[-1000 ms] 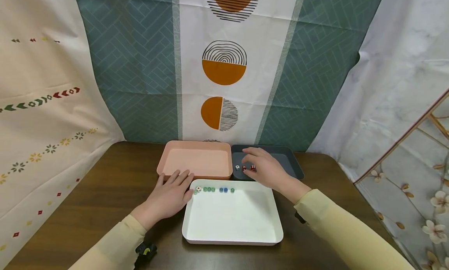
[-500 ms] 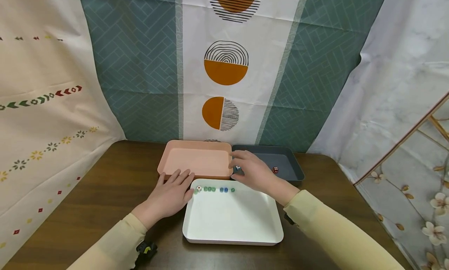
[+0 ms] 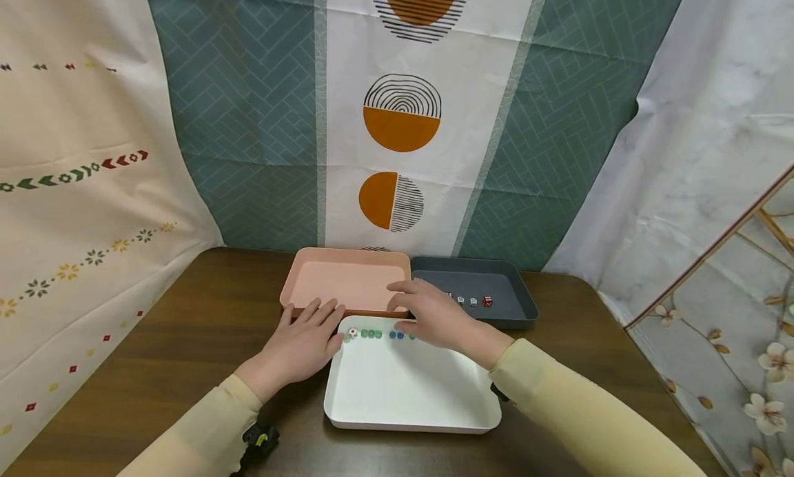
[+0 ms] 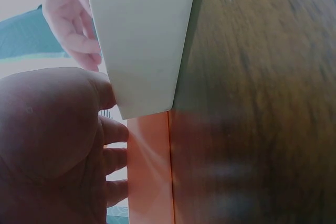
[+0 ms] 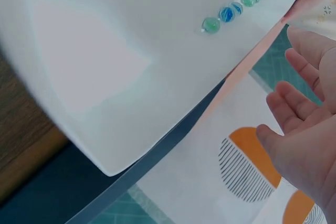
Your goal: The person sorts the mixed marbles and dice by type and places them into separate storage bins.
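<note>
My left hand point(image 3: 299, 349) lies with spread, straight fingers at the front rim of the pink tray point(image 3: 347, 310), its thumb at the white tray's left corner. My right hand point(image 3: 437, 317) hovers over the back rim of the white tray point(image 3: 412, 394), fingers loosely extended. In the right wrist view nothing shows between those fingers point(image 5: 286, 100). Along the white tray's far side sit green marbles point(image 3: 371, 333), blue marbles point(image 5: 227, 14) and a white die point(image 3: 353, 332). Inside the dark tray point(image 3: 502, 284) stand a red die point(image 3: 487, 301) and several pale dice point(image 3: 473, 302), one partly covered by my right hand.
All three trays stand close together on a brown wooden table point(image 3: 186, 339), the white one in front. A patterned cloth point(image 3: 260, 118) hangs directly behind the table. Other cloths hang at the left and right sides.
My right hand has moved left and toward me, from over the dark tray to the white tray's back rim, uncovering dice. My left hand has stayed in place.
</note>
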Demonstrator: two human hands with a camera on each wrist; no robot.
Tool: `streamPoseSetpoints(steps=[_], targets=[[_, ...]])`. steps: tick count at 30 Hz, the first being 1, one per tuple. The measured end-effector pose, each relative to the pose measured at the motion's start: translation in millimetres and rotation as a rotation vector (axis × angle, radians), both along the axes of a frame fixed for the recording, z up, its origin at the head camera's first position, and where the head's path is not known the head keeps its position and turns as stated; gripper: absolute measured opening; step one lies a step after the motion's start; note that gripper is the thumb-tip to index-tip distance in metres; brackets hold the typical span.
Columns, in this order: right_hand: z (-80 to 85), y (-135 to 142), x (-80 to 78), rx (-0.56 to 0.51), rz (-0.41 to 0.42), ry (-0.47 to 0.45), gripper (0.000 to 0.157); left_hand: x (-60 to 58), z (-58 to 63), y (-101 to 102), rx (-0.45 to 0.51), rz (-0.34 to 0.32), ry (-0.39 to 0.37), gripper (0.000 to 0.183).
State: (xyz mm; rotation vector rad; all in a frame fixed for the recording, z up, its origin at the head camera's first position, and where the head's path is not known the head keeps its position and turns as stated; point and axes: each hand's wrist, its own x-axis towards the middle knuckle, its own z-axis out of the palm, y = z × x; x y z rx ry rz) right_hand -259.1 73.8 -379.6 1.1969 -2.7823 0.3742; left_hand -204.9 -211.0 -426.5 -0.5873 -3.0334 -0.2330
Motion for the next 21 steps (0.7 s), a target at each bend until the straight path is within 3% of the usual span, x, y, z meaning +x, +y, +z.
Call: streamPoseSetpoints(steps=[11,21], targets=[[-8.2,-14,0.4,-0.011,0.106,0.037,0.024,-1.5,-2.2,-1,-0.008,0.004,-0.014,0.062],[-12.4,-29,0.7,0.05,0.104,0.017,0.026,0.0,-1.6,-1,0.0,-0.007,0.001,0.06]])
